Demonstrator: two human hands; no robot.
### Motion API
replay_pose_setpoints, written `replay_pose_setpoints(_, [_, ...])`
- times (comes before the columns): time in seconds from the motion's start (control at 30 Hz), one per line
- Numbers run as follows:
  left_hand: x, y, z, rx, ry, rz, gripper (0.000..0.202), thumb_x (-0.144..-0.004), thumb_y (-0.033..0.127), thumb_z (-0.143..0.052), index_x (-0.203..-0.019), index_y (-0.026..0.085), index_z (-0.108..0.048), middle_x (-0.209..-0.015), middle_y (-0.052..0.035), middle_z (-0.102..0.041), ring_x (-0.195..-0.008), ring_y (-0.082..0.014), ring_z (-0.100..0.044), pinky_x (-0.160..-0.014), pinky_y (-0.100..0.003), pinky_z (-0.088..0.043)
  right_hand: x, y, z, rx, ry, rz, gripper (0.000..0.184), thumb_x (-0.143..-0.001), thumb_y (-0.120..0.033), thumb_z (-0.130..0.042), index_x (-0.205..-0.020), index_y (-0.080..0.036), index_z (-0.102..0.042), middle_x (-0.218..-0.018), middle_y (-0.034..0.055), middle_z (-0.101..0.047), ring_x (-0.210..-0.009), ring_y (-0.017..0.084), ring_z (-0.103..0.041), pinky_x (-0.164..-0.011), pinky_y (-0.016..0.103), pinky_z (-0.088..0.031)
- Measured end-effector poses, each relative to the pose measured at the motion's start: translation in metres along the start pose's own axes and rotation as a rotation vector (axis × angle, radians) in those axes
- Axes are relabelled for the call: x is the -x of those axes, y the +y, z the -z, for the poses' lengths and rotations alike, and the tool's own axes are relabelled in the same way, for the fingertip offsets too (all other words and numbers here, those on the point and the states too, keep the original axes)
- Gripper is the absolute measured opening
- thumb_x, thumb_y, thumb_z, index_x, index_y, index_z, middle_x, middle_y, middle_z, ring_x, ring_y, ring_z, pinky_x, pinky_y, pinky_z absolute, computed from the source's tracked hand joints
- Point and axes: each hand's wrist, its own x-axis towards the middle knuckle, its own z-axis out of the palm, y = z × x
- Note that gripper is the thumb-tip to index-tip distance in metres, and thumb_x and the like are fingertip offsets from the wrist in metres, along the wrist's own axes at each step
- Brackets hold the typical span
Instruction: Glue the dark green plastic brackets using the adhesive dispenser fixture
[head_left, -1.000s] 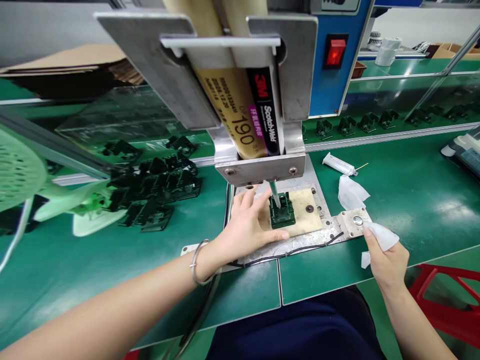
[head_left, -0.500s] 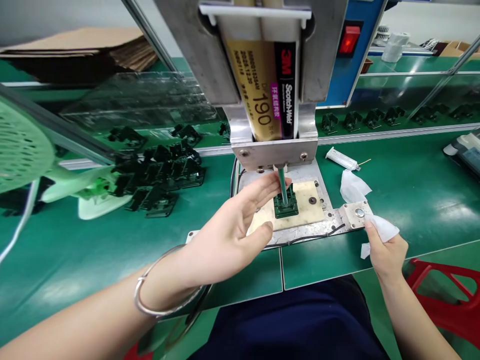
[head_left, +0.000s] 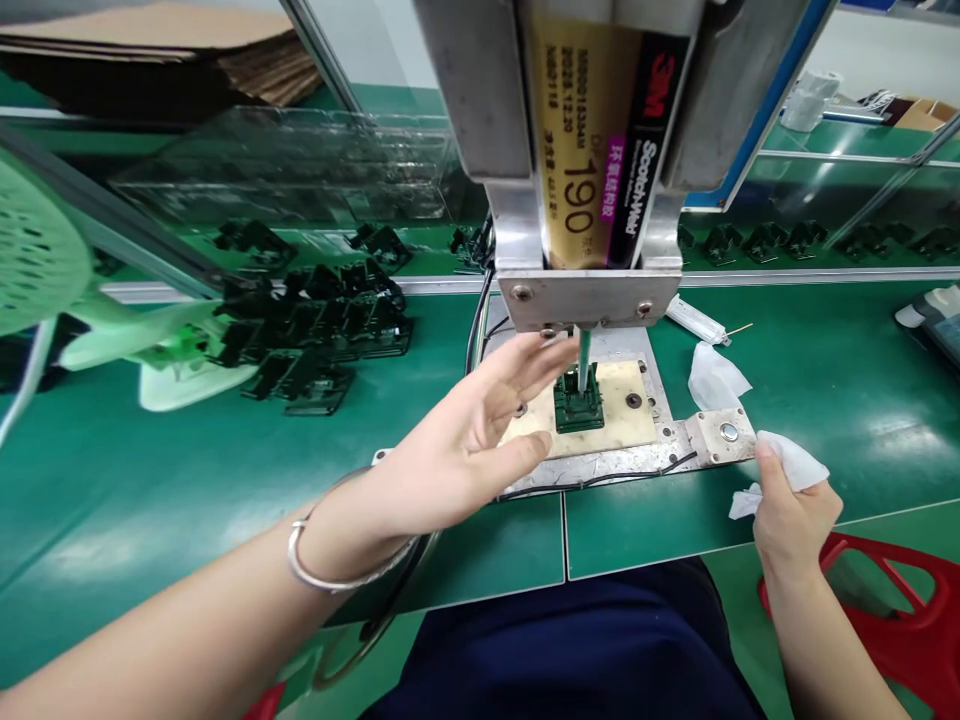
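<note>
My left hand (head_left: 472, 440), fingers stretched out, hovers just left of a dark green-black plastic part (head_left: 579, 410) on a cream plate (head_left: 619, 425). Whether its fingertips touch the thin nozzle (head_left: 584, 358) above that part, I cannot tell. The nozzle hangs from a metal dispenser holding a gold and black adhesive cartridge (head_left: 592, 170). Pinched in my right hand (head_left: 796, 520) is a white tissue (head_left: 801, 463). That hand is beside a metal block with a round push button (head_left: 728, 432), at the right end of the base plate.
Many black parts (head_left: 322, 310) stand in a cluster on the left, near a green fan (head_left: 45, 240). Right of the dispenser lie a spare white nozzle tube (head_left: 697, 321) and a crumpled tissue (head_left: 716, 376). A red stool (head_left: 892, 600) is at lower right.
My right hand has shifted slightly right, away from the button block, still with the tissue. My left hand stays by the nozzle, its fingers a little farther from it. The whole view has shifted somewhat.
</note>
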Motion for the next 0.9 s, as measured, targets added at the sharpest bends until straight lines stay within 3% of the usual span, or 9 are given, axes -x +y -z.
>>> replay_pose_setpoints(0.1, [0.011, -0.016, 0.018, -0.179, 0.170, 0.002, 0.069, -0.094, 0.050, -0.073, -0.155, 0.034, -0.045, -0.165, -0.0009, -0.043, -0.157, -0.0284, -0.032, -0.134, -0.049, -0.021, -0.010, -0.012, -0.004, 0.042, -0.051, -0.139, 0.057, -0.069, -0.056, -0.089, -0.104, -0.012, -0.082, -0.101, 0.0140, -0.081, -0.101, 0.037, -0.077, -0.086, 0.046, -0.063])
replay_pose_setpoints(0.2, [0.043, -0.038, 0.043, -0.427, 0.447, 0.208, 0.059, -0.094, 0.056, -0.070, -0.146, 0.030, -0.057, -0.160, -0.0036, -0.050, -0.154, -0.0325, -0.036, -0.133, -0.054, -0.018, -0.020, -0.019, -0.012, 0.056, -0.141, -0.219, 0.059, -0.060, -0.056, -0.094, -0.100, -0.013, -0.083, -0.100, 0.0133, -0.081, -0.099, 0.036, -0.077, -0.081, 0.042, -0.064])
replay_pose_setpoints(0.27, [0.068, -0.058, 0.057, -0.345, 0.566, 0.458, 0.065, -0.087, 0.067, -0.073, -0.142, 0.034, -0.061, -0.160, -0.0036, -0.050, -0.152, -0.0347, -0.039, -0.130, -0.056, -0.024, -0.024, -0.020, -0.016, 0.035, -0.172, -0.252, 0.061, -0.056, -0.056, -0.096, -0.098, -0.013, -0.082, -0.100, 0.0127, -0.081, -0.097, 0.035, -0.077, -0.078, 0.040, -0.065])
replay_pose_setpoints(0.3, [0.079, -0.069, 0.061, -0.260, 0.588, 0.552, 0.074, -0.079, 0.073, -0.078, -0.140, 0.034, -0.063, -0.159, -0.0045, -0.051, -0.149, -0.0358, -0.043, -0.127, -0.053, -0.033, -0.025, -0.020, -0.018, 0.025, -0.180, -0.265, 0.062, -0.055, -0.056, -0.097, -0.098, -0.014, -0.082, -0.100, 0.0125, -0.081, -0.097, 0.034, -0.077, -0.077, 0.040, -0.065])
replay_pose_setpoints(0.37, [0.095, -0.088, 0.061, -0.075, 0.638, 0.622, 0.086, -0.063, 0.080, -0.084, -0.130, 0.028, -0.070, -0.147, -0.0090, -0.063, -0.126, -0.0331, -0.063, -0.102, -0.038, -0.058, -0.025, -0.017, -0.021, 0.006, -0.185, -0.272, 0.063, -0.054, -0.057, -0.097, -0.098, -0.014, -0.081, -0.100, 0.0121, -0.081, -0.096, 0.033, -0.077, -0.076, 0.039, -0.065])
replay_pose_setpoints(0.43, [0.103, -0.101, 0.054, 0.042, 0.695, 0.575, 0.087, -0.060, 0.079, -0.086, -0.126, 0.023, -0.072, -0.136, -0.0109, -0.070, -0.101, -0.0236, -0.069, -0.077, -0.024, -0.059, -0.025, -0.014, -0.022, -0.013, -0.198, -0.241, 0.062, -0.056, -0.056, -0.096, -0.099, -0.014, -0.081, -0.100, 0.0120, -0.081, -0.095, 0.032, -0.077, -0.077, 0.039, -0.065])
replay_pose_setpoints(0.5, [0.104, -0.107, 0.043, 0.070, 0.745, 0.503, 0.083, -0.065, 0.074, -0.086, -0.127, 0.021, -0.070, -0.130, -0.0111, -0.073, -0.094, -0.0184, -0.068, -0.074, -0.019, -0.056, -0.025, -0.009, -0.023, -0.021, -0.200, -0.184, 0.060, -0.058, -0.056, -0.094, -0.099, -0.014, -0.080, -0.100, 0.0120, -0.081, -0.095, 0.032, -0.077, -0.080, 0.041, -0.064])
replay_pose_setpoints(0.63, [0.097, -0.112, 0.033, -0.002, 0.816, 0.424, 0.073, -0.073, 0.068, -0.082, -0.125, 0.017, -0.070, -0.122, -0.0123, -0.074, -0.099, -0.0209, -0.068, -0.082, -0.024, -0.055, -0.028, 0.001, -0.027, 0.016, -0.147, -0.083, 0.061, -0.062, -0.063, -0.088, -0.096, -0.014, -0.079, -0.096, 0.0128, -0.081, -0.096, 0.034, -0.077, -0.088, 0.046, -0.061])
replay_pose_setpoints(0.9, [0.084, -0.128, 0.038, -0.059, 0.803, 0.319, 0.061, -0.069, 0.061, -0.073, -0.109, 0.015, -0.075, -0.093, -0.0066, -0.074, -0.078, -0.0200, -0.065, -0.067, -0.026, -0.050, -0.033, 0.003, -0.036, 0.075, -0.169, -0.077, 0.068, -0.056, -0.074, -0.079, -0.088, -0.015, -0.075, -0.093, 0.0163, -0.080, -0.095, 0.037, -0.076, -0.087, 0.047, -0.058])
